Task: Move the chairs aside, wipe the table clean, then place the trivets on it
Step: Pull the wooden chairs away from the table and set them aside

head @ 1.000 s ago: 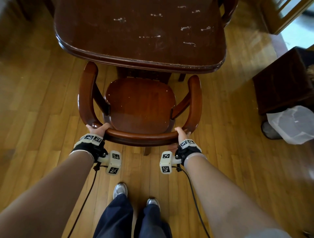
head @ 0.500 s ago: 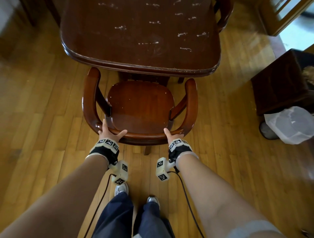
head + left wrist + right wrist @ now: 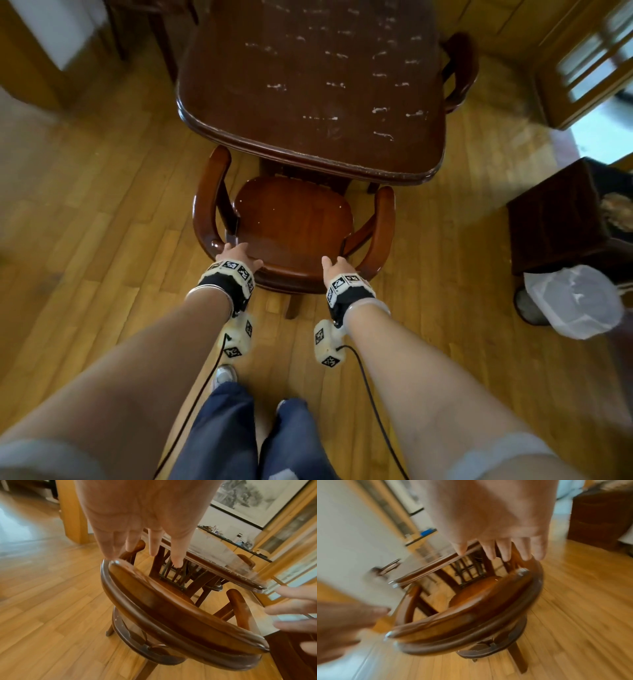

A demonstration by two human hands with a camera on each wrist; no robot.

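Two hands were recorded over one chair's curved back rail. Left hand point(image 3: 235, 256): fingers point(image 3: 155, 543) straight and spread, pointing forward over the rail's left end; one fingertip looked to touch the rail in the left wrist view, nothing gripped. Right hand point(image 3: 334, 266): fingers point(image 3: 504, 550) extended and slightly apart above the rail's right end, gripping nothing; contact with the wood could not be told because of blur.

Item 1, chair point(image 3: 294, 222): dark red-brown wood, round seat, bowed arms, standing at centre of the head view with its front edge tucked just under the table's near end.

Item 2, table point(image 3: 308, 137): dark wood with a moulded rim, at 12 o'clock from the chair, its top streaked with many small white smears.

Item 3, second chair point(image 3: 459, 68): only an arm showed, at 2 o'clock, against the table's right side.

Item 4, dark wooden cabinet point(image 3: 561, 219): at 3 o'clock, well apart from the chair.

Item 5, bin point(image 3: 575, 301): lined with a pale translucent bag, just in front of the cabinet, at 4 o'clock.

Item 6, floor point(image 3: 102, 240): honey-coloured wood strips throughout.
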